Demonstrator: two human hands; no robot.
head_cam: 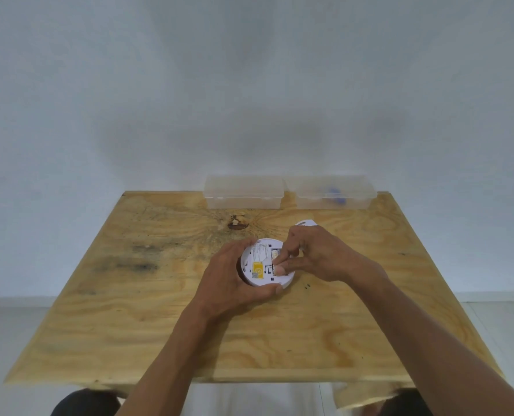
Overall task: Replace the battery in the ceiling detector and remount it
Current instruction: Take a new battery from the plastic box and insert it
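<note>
The plywood surface point(129, 325) fills the lower half of your view, with two clear lidded boxes at its far edge: an empty-looking one point(244, 192) at about 12 o'clock and another point(330, 192) at 1 o'clock that holds something blue, too blurred to name. A white round piece point(305, 223), probably the mounting plate, peeks out behind your right hand at 1 o'clock from the detector.

The detector point(260, 265) lies back-up at the middle of the surface, its yellow label point(258, 270) facing you. Your left hand point(228, 283) cups it from 8 o'clock, thumb on the near rim and fingers curled over the far rim, closed on the housing. Your right hand point(318, 256) comes in from 3 o'clock, its fingers point(281, 270) pinched together down in the open battery bay on the detector's right half; whether they hold a cell I cannot tell, as the fingers cover it.

The bay seems to run from 12 to 6 o'clock, so the battery's long axis should lie that way, right under your right fingertips. That hand is the nearer one for seating or lifting; keep the left steady as the brace.
</note>
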